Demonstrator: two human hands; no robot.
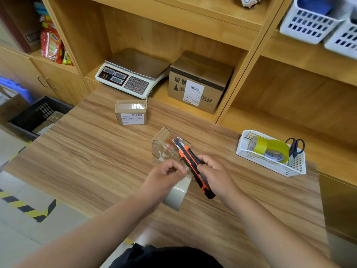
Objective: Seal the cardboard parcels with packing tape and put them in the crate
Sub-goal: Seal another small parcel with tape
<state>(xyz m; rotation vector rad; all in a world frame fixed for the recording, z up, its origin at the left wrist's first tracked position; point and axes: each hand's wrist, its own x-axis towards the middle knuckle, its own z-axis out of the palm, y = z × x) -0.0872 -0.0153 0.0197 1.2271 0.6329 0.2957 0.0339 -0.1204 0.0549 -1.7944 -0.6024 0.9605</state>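
Note:
A small cardboard parcel (164, 144) wrapped in shiny clear tape sits on the wooden table (87, 151) in front of me. My left hand (166, 173) grips a roll of clear packing tape (174, 196), with a strip stretched up to the parcel. My right hand (214, 173) holds an orange and black utility knife (193, 165), its blade lying over the taped parcel. A second small parcel (131, 113) with a white label stands farther back. The dark crate (36, 115) sits on the floor at the left, with parcels inside.
A white basket (270, 161) at the right holds yellow tape rolls (270, 149) and scissors (295, 147). On the shelf behind stand a weighing scale (131, 74) and a larger labelled box (199, 82). White baskets (313, 22) sit upper right.

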